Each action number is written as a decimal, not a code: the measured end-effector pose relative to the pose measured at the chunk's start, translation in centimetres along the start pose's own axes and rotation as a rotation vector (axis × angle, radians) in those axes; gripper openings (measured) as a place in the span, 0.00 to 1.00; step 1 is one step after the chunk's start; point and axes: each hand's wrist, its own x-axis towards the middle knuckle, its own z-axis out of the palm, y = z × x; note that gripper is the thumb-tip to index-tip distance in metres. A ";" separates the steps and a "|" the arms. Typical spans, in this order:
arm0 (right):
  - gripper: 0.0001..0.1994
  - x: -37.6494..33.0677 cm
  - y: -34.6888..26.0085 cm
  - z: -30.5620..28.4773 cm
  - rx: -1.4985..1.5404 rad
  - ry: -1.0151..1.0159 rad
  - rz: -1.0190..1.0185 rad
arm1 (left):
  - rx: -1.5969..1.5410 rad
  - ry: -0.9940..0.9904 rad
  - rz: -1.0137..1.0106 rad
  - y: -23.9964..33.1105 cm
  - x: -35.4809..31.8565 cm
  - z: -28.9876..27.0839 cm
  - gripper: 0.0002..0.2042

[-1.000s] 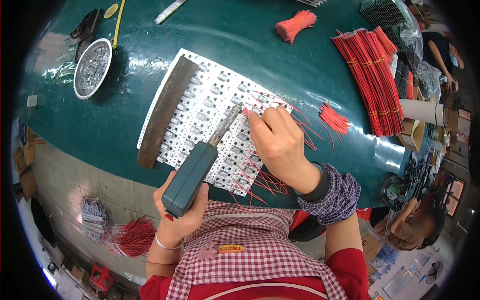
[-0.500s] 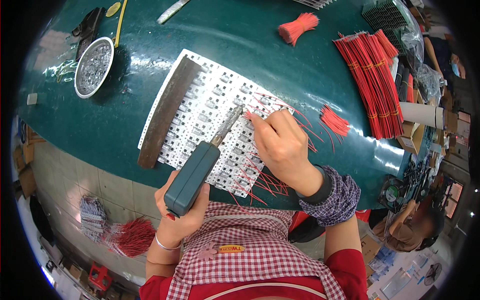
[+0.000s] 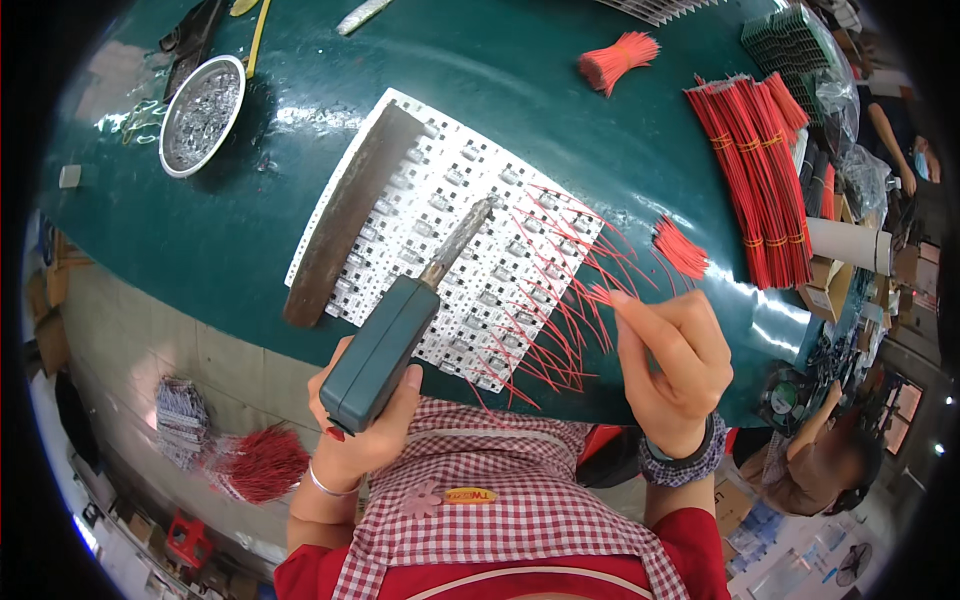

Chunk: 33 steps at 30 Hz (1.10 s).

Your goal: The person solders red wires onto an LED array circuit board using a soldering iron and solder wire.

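My left hand grips a soldering iron with a dark green handle; its tip rests on a white panel of small circuit boards lying on the green table. Several thin red wires stick out from the panel's right part. My right hand is lifted off the panel to its right, fingers pinched on the end of a red wire. A brown worn bar lies across the panel's left side.
A small loose bunch of red wires lies just right of the panel. Long red wire bundles and a tied red bunch lie further back. A metal bowl stands at the left. Another person sits at the lower right.
My right hand has lifted off the panel and moved right, now pinching a red wire. The soldering iron in my left hand has barely moved.
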 end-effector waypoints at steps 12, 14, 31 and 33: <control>0.12 2.0 3.1 8.4 0.105 0.002 -0.175 | -0.036 0.002 0.011 0.0 -1.1 -0.2 0.11; 0.11 2.0 3.0 8.3 0.098 0.001 -0.169 | -0.023 -0.027 -0.006 0.5 -1.0 -0.2 0.11; 0.11 2.2 2.9 8.3 0.059 -0.031 -0.144 | 0.006 -0.076 -0.038 0.5 -0.7 -0.1 0.08; 0.12 2.1 2.8 8.2 0.046 -0.064 -0.107 | 0.014 -0.081 -0.023 0.5 -0.8 -0.1 0.08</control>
